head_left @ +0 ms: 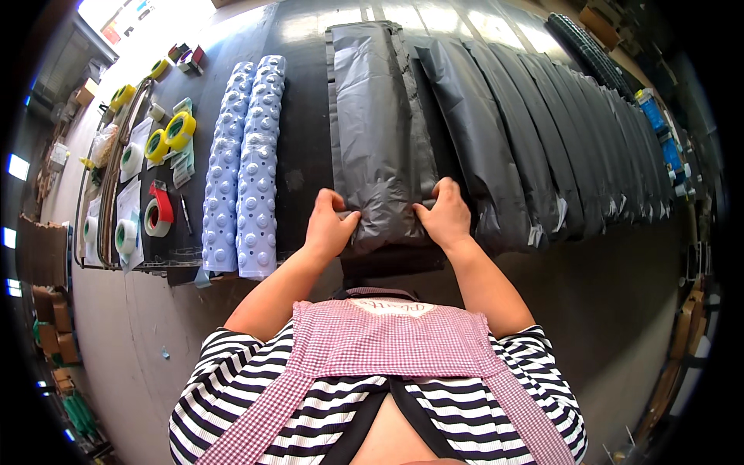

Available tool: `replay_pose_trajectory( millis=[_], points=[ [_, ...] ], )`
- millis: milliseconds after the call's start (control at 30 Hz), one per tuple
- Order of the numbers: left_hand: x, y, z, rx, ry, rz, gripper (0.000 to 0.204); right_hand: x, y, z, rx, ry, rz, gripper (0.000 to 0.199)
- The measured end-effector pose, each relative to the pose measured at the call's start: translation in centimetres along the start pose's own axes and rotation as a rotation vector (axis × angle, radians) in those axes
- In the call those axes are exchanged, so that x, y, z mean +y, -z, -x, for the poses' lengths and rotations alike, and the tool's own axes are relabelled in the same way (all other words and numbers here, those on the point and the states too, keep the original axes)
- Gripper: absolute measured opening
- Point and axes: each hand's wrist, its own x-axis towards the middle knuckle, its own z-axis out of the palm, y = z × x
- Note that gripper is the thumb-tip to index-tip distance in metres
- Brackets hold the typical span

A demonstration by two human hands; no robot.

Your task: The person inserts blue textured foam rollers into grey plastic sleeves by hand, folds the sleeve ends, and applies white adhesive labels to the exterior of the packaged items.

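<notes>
A long black plastic bag (372, 116) lies on the dark table in front of me, with something bulky inside that the plastic hides. My left hand (332, 226) pinches its near left edge between thumb and fingers. At the near right edge, my right hand (446, 215) grips the bag in the same way. The plastic is wrinkled between my two thumbs. To the left, apart from the bag, lie two rolled lavender mats (258, 170) with round bumps, side by side. On the right, several filled black bags (496, 132) lean against each other in a row.
Yellow tape rolls (180, 130), a red tape dispenser (159, 209) and a pen (186, 214) lie on the left of the table (302, 101). A dark textured roll (589, 54) is at the far right. Cardboard boxes (58, 325) stand beyond the floor at left.
</notes>
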Motion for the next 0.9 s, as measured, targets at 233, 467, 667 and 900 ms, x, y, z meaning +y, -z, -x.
replay_pose_trajectory(
  millis=[233, 467, 667, 900],
  points=[
    [3.4, -0.3, -1.4, -0.275, -0.068, 0.19, 0.06, -6.7, -1.1, -2.4, -0.063, 0.04, -0.031, 0.105],
    [-2.7, 6.3, -5.4, -0.157, -0.332, -0.117, 0.047, -1.7, -1.0, -6.2, -0.209, 0.046, -1.076, 0.098],
    [-9.1, 12.9, -7.2, 0.001, 0.172, -0.646, 0.093, 3.1, 8.3, -3.8, -0.267, -0.106, -1.342, 0.07],
    [-10.1, 14.8, -10.8, -0.214, 0.399, -0.317, 0.132, 2.9, 6.3, -0.3, 0.088, -0.058, 0.262, 0.096]
  ],
)
